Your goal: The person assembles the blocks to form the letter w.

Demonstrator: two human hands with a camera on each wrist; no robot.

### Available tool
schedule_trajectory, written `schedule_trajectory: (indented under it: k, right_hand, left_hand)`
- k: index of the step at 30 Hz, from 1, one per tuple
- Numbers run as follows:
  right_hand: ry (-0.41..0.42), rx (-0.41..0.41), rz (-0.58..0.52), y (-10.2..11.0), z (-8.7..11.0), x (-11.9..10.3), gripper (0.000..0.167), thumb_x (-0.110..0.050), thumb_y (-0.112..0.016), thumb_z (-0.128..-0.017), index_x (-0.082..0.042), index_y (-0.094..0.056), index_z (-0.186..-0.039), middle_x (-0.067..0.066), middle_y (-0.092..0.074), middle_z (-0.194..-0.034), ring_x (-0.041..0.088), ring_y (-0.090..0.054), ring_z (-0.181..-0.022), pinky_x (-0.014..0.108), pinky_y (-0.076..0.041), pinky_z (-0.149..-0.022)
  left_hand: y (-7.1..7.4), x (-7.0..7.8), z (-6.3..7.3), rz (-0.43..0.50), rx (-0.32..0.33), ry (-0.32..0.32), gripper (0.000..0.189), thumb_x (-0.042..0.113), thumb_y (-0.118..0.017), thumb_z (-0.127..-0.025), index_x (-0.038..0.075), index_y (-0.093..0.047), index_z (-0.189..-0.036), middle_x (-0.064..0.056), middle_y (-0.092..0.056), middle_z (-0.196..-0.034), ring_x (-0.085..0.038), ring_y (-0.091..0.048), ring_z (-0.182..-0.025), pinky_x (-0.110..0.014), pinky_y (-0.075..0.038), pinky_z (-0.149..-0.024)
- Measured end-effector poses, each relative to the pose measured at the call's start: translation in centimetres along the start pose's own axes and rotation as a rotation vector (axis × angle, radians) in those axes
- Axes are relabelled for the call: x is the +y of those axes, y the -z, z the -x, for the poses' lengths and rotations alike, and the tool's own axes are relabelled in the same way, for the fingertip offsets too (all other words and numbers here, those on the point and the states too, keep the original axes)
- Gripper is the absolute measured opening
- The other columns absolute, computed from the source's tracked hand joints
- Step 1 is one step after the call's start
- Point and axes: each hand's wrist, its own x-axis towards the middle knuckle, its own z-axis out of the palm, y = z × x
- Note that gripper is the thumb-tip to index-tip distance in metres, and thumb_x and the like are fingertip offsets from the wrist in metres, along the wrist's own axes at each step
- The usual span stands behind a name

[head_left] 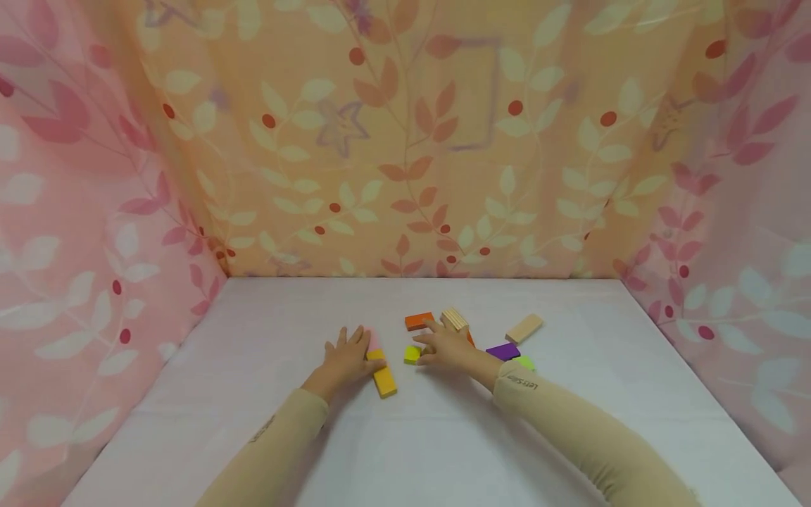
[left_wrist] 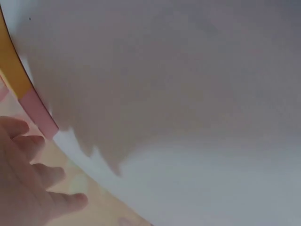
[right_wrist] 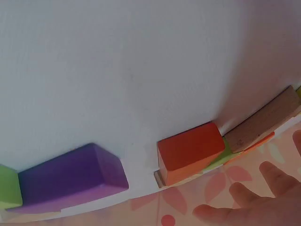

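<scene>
My left hand (head_left: 345,360) lies with fingers spread beside a line made of a pink block (head_left: 372,339) and a yellow block (head_left: 385,384). Its thumb reaches across the yellow one. In the left wrist view the pink block (left_wrist: 38,114) and yellow block (left_wrist: 13,66) sit end to end. My right hand (head_left: 446,346) is over a loose group of blocks, fingers apart and loosely bent. Its fingertips are closest to a yellow-green block (head_left: 412,355); whether they touch it cannot be told. An orange block (head_left: 418,322) and a ridged wooden block (head_left: 453,318) are just beyond.
Right of my right forearm are a purple block (head_left: 503,351), a light green block (head_left: 524,362) and a plain wooden block (head_left: 524,329). A white tabletop (head_left: 405,451) carries everything, with patterned cloth walls (head_left: 405,141) at the back and both sides.
</scene>
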Motion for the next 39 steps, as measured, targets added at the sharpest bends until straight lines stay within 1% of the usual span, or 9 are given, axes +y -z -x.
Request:
schedule_trajectory:
  k: [8, 12, 15, 17, 20, 23, 30, 35, 39]
  right_hand:
    - [0.008, -0.015, 0.012, -1.2, -0.8, 0.0, 0.046, -0.038, -0.076, -0.084, -0.017, -0.068, -0.124, 0.013, -0.038, -0.152, 0.049, -0.016, -0.141, 0.081, -0.005, -0.097]
    - [0.041, 0.009, 0.003, -1.3, -0.6, 0.0, 0.039, -0.033, -0.077, -0.083, -0.016, -0.071, -0.118, 0.015, -0.039, -0.15, 0.049, -0.02, -0.139, 0.08, -0.011, -0.098]
    - [0.104, 0.05, -0.008, -1.3, -0.3, 0.0, 0.035, -0.027, -0.078, -0.083, -0.013, -0.072, -0.115, 0.017, -0.048, -0.139, 0.043, -0.035, -0.13, 0.065, -0.028, -0.102]
    - [0.145, 0.048, -0.049, -1.3, 0.2, -0.1, 0.035, -0.022, -0.079, -0.082, -0.01, -0.072, -0.114, 0.014, -0.057, -0.122, 0.033, -0.046, -0.113, 0.048, -0.039, -0.095]
    - [0.188, -0.012, -0.146, -1.4, 1.2, -0.6, 0.035, -0.016, -0.08, -0.08, -0.006, -0.071, -0.113, 0.004, -0.057, -0.095, 0.019, -0.047, -0.086, 0.031, -0.042, -0.075]
    - [0.199, -0.092, -0.235, -1.6, 2.0, -1.0, 0.036, -0.012, -0.08, -0.08, -0.003, -0.07, -0.113, -0.001, -0.053, -0.082, 0.012, -0.046, -0.074, 0.025, -0.042, -0.066]
    - [0.17, -0.215, -0.356, -1.9, 2.2, -1.3, 0.033, -0.011, -0.079, -0.081, -0.006, -0.068, -0.112, -0.003, -0.055, -0.079, 0.011, -0.05, -0.072, 0.023, -0.045, -0.066]
    - [0.117, -0.255, -0.421, -2.0, 1.8, -0.9, 0.019, -0.019, -0.072, -0.089, -0.011, -0.064, -0.104, -0.002, -0.055, -0.084, 0.014, -0.051, -0.077, 0.028, -0.044, -0.069]
    - [0.091, -0.28, -0.435, -1.9, 1.7, -0.6, 0.009, -0.018, -0.069, -0.091, -0.014, -0.062, -0.097, 0.0, -0.056, -0.085, 0.016, -0.051, -0.078, 0.03, -0.045, -0.069]
  left_hand:
    - [-0.7, 0.1, -0.2, -0.062, -0.001, 0.053, 0.082, 0.055, -0.057, -0.092, 0.003, -0.034, -0.15, -0.013, -0.025, -0.158, -0.046, -0.011, -0.144, -0.071, -0.009, -0.107]
    - [-1.1, 0.2, -0.3, -0.05, 0.004, 0.063, 0.082, 0.056, -0.057, -0.091, 0.004, -0.034, -0.15, -0.012, -0.025, -0.159, -0.045, -0.012, -0.144, -0.071, -0.008, -0.107]
    - [-1.1, 0.4, -0.4, -0.043, 0.013, 0.063, 0.081, 0.055, -0.058, -0.092, 0.004, -0.035, -0.15, -0.012, -0.025, -0.158, -0.045, -0.013, -0.144, -0.071, -0.009, -0.107]
    - [-1.1, 0.6, -0.5, -0.041, 0.015, 0.064, 0.081, 0.054, -0.058, -0.092, 0.003, -0.034, -0.15, -0.013, -0.024, -0.159, -0.045, -0.013, -0.143, -0.071, -0.009, -0.107]
    - [-1.1, 0.7, -0.6, -0.035, 0.016, 0.076, 0.081, 0.054, -0.057, -0.092, 0.003, -0.033, -0.151, -0.013, -0.023, -0.159, -0.045, -0.013, -0.144, -0.07, -0.009, -0.107]
    - [-1.0, 0.7, -0.7, -0.03, 0.023, 0.093, 0.082, 0.053, -0.058, -0.092, 0.003, -0.031, -0.151, -0.013, -0.023, -0.159, -0.044, -0.013, -0.144, -0.07, -0.009, -0.107]
    - [-0.9, 0.4, -0.9, -0.041, 0.039, 0.121, 0.083, 0.053, -0.058, -0.092, 0.001, -0.03, -0.151, -0.015, -0.024, -0.158, -0.046, -0.014, -0.143, -0.07, -0.011, -0.107]
    - [-0.9, 0.4, -0.8, -0.03, 0.034, 0.132, 0.083, 0.052, -0.058, -0.093, 0.001, -0.029, -0.151, -0.015, -0.023, -0.158, -0.046, -0.014, -0.143, -0.071, -0.013, -0.106]
    - [-0.9, 0.7, -0.9, -0.01, 0.027, 0.121, 0.083, 0.051, -0.059, -0.093, 0.0, -0.029, -0.151, -0.016, -0.022, -0.158, -0.047, -0.016, -0.142, -0.071, -0.014, -0.106]
